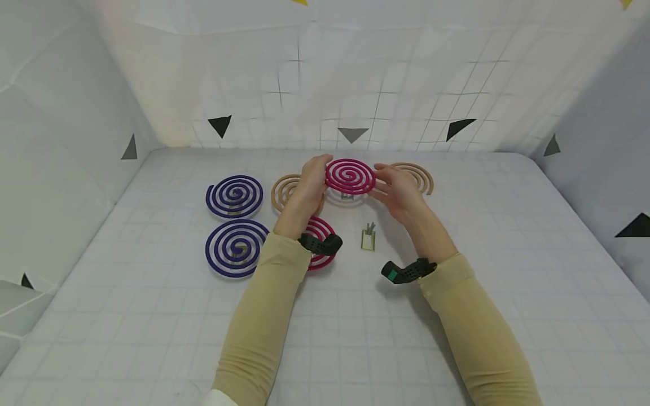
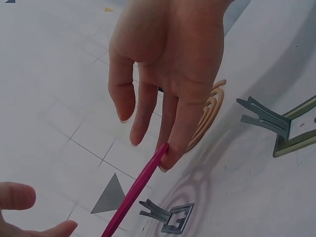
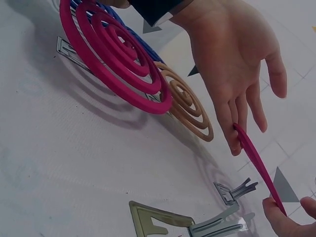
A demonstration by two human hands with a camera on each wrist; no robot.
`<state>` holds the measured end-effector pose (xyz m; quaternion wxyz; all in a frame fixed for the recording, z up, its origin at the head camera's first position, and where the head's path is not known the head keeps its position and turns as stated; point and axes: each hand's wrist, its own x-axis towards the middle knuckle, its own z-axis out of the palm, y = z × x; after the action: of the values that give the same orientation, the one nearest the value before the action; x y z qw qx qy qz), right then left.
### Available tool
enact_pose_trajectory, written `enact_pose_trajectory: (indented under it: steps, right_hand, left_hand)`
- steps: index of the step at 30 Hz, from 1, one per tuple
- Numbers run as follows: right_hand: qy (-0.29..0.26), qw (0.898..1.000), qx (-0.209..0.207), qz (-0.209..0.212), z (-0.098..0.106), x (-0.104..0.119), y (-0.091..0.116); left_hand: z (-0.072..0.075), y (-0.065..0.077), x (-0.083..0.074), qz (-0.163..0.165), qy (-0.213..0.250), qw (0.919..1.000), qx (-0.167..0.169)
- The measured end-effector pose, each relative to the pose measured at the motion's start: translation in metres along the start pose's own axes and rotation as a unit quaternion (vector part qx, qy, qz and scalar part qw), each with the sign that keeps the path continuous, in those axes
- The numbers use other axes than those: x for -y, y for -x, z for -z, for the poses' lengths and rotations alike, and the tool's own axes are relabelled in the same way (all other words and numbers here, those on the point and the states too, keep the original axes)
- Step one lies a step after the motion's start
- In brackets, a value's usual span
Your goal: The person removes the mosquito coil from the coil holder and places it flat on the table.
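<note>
A pink mosquito coil (image 1: 350, 176) is carried between both hands, held level above a small silver metal stand (image 2: 178, 218) at the back of the table; its shadow falls around that stand. Its left rim rests against the fingers of my left hand (image 1: 308, 189), whose thumb stays off it. On the opposite rim, my right hand (image 1: 398, 192) touches the coil with extended fingertips, thumb apart. Below my left wrist lies a second pink coil (image 3: 163, 104), partly hidden by the arm. A gold-toned stand (image 1: 368, 241) with raised prongs is in front of the carried coil.
Two dark blue coils (image 1: 236, 195) sit one behind the other at left. One tan coil (image 1: 276, 194) is partly behind my left hand, another tan coil (image 1: 428, 183) behind my right. White gridded walls (image 1: 386, 73) with dark triangles border the table (image 1: 355, 338).
</note>
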<state>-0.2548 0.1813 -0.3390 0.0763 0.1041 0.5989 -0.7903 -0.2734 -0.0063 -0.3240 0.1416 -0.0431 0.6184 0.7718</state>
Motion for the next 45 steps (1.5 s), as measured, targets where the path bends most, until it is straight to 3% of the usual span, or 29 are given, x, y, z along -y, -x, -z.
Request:
enact_pose_trajectory:
  steps: [12, 19, 25, 32, 40, 45]
  right_hand:
    - [0.009, 1.0, -0.001, 0.008, -0.001, 0.003, -0.001]
    - [0.017, 1.0, 0.01, 0.019, 0.0, 0.012, 0.002]
    - [0.029, 0.999, 0.002, 0.043, 0.004, 0.027, 0.012]
    - [0.035, 0.999, -0.001, 0.032, 0.013, 0.037, 0.022]
    - [0.034, 0.997, -0.002, 0.062, 0.036, 0.038, 0.03]
    - [0.039, 0.997, -0.003, 0.072, 0.052, 0.041, 0.04]
  left_hand:
    - [-0.001, 0.001, -0.003, -0.002, 0.009, 0.9999, -0.005]
    - [-0.004, 0.004, -0.006, -0.034, 0.035, 0.9988, -0.007]
    - [-0.013, 0.011, -0.013, -0.044, 0.062, 0.9971, -0.01]
    - [-0.024, 0.018, -0.018, -0.065, 0.079, 0.9948, 0.006]
    - [-0.048, 0.026, -0.013, -0.076, 0.008, 0.9971, 0.002]
    - [-0.059, 0.032, -0.012, -0.085, 0.021, 0.996, 0.017]
